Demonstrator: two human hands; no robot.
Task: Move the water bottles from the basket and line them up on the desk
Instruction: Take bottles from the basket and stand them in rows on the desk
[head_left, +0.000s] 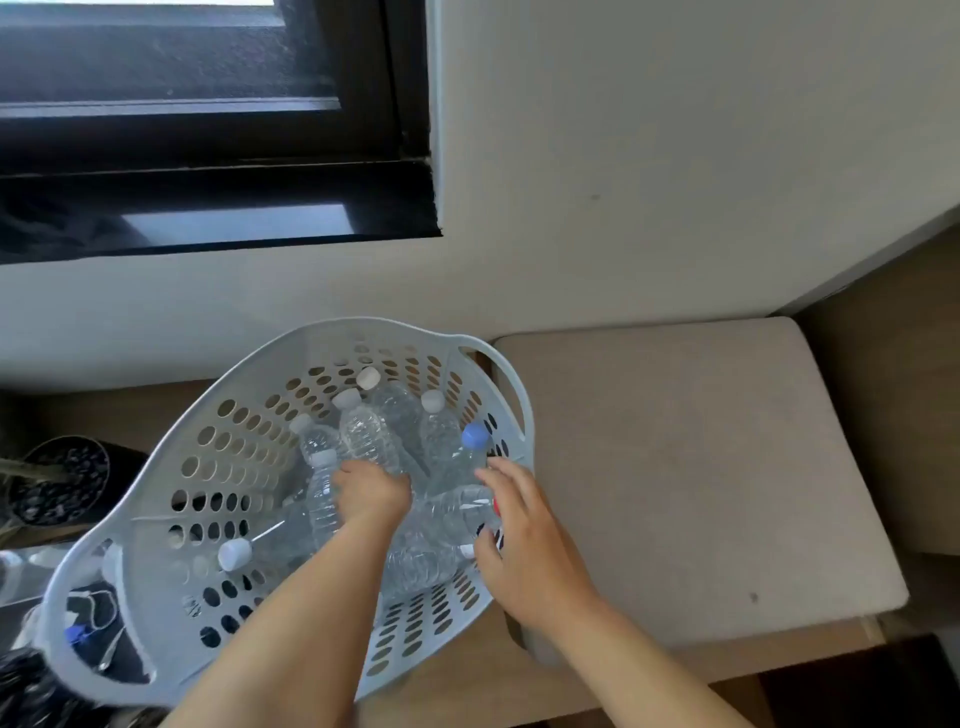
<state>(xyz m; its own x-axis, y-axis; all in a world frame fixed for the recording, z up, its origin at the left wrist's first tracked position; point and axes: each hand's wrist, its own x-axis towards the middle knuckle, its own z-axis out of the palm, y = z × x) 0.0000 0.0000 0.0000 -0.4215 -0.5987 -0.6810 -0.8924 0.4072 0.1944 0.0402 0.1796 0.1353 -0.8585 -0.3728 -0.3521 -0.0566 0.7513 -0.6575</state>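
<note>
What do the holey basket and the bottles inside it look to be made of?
The basket looks like moulded plastic, pale grey-blue and matte, with punched oval holes and a smooth rim. The water bottles seem thin clear plastic, glossy and ribbed, most with white screw caps and one with a blue cap.

Clear glossy plastic bottles (369, 436), matt perforated plastic basket (244, 395), prob. cloth cushion (701, 467), smooth matt wall (649, 182)

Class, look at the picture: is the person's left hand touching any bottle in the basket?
Touching. The head view shows the left hand pressed down among the bottles in the basket, against the upright white-capped bottle.
</note>
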